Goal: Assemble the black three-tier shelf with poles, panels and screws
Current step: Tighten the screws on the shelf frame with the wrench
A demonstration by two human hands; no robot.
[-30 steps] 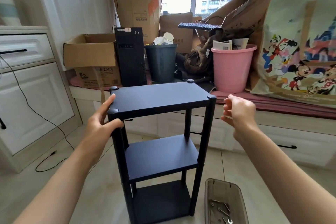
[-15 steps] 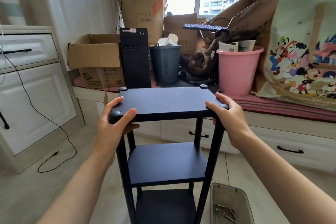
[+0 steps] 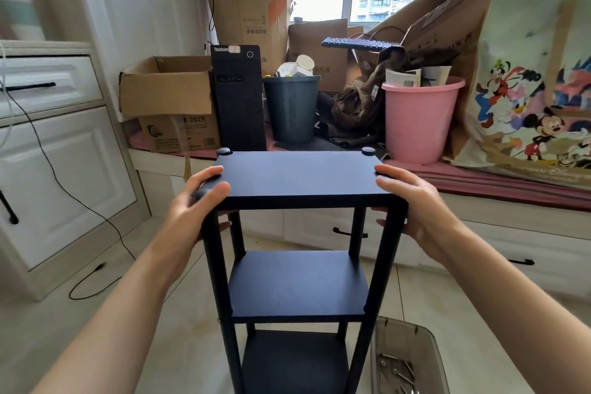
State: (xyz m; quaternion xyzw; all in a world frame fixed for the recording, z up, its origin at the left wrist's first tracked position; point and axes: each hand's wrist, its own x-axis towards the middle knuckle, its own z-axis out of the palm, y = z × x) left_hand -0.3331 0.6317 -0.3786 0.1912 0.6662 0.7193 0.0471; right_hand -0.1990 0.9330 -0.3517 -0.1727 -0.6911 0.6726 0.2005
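Shelf [image 3: 297,278] upright on floor, left hand [image 3: 195,205] and right hand [image 3: 412,205] gripping top panel [image 3: 300,176] near corners, screws [image 3: 399,371] in tray [image 3: 431,352] beside.

Three panels [image 3: 300,176], two hands [image 3: 192,205], two buckets [image 3: 419,118].

Tiled floor [image 3: 80,329] carries the black shelf [image 3: 297,281], upright at centre. Just right of its near right leg: clear plastic bin [image 3: 406,345] on the floor, loose screws [image 3: 396,371] inside. Black cable [image 3: 96,275] loops on the tiles at left. Far side: window bench [image 3: 479,182] with cardboard box [image 3: 166,96], PC tower [image 3: 238,99], grey bucket [image 3: 291,109], pink bucket [image 3: 419,118].
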